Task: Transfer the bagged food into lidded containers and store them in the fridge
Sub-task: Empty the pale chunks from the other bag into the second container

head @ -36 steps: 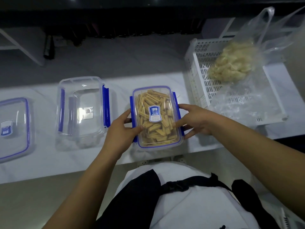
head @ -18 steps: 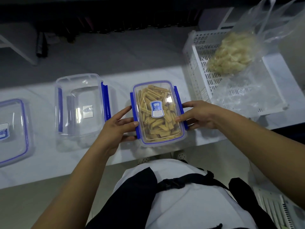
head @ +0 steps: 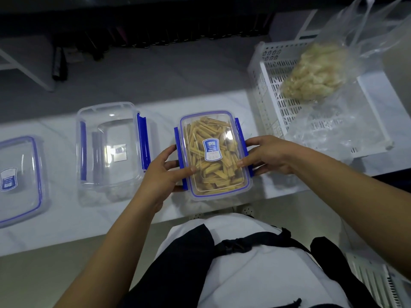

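A clear lidded container (head: 213, 152) with blue clips, full of yellow stick snacks, sits near the counter's front edge. My left hand (head: 162, 172) grips its left side, thumb on the lid and fingers round the left clip. My right hand (head: 264, 155) grips the right side the same way, thumb on the lid. A second clear container (head: 111, 150) stands open and without food to the left. Its lid (head: 20, 176) lies flat at the far left. A clear plastic bag of pale chips (head: 315, 72) rests in the white basket (head: 266, 90) at the right.
The white marble counter (head: 64, 221) ends just in front of my body. A loose crumpled clear bag (head: 329, 132) lies in the basket's near part. A dark shelf with bottles (head: 155, 34) runs along the back. Another white crate (head: 375, 278) shows at the bottom right.
Both hands stay on the filled container's sides while my thumbs have come onto the lid. The view has shifted slightly, and the container sits a little farther from the counter's front edge.
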Motion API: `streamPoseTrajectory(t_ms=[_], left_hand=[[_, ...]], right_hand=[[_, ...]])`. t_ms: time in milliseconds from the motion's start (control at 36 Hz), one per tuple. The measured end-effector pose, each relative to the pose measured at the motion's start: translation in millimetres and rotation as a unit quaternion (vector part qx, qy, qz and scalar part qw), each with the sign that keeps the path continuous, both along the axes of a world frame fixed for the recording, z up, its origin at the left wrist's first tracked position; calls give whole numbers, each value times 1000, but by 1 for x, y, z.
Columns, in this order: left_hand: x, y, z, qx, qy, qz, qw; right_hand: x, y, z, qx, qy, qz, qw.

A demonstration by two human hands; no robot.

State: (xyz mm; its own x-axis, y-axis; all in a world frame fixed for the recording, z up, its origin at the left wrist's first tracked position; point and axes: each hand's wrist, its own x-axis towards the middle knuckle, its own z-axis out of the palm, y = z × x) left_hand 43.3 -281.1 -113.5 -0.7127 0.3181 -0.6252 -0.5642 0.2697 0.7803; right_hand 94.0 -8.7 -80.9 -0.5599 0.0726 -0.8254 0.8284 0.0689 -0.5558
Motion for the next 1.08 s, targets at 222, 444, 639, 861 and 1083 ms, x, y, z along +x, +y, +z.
streamPoseTrajectory(t_ms=[222, 444, 639, 861, 1083], left_hand=[[4, 2, 0, -11, 0, 17, 1000], [7, 10, 7, -22, 25, 40, 999], [7, 15, 7, -34, 23, 46, 998], [-6, 17, 21, -109, 21, -43, 993], [-3, 25, 21, -156, 65, -59, 984]], right_hand=[[17, -2, -5, -35, 44, -42, 998], [17, -11, -4, 7, 115, -64, 991], [18, -19, 1, 25, 108, -90, 990], [5, -22, 12, 98, 63, -21, 993], [0, -35, 9, 178, 77, 10, 981]])
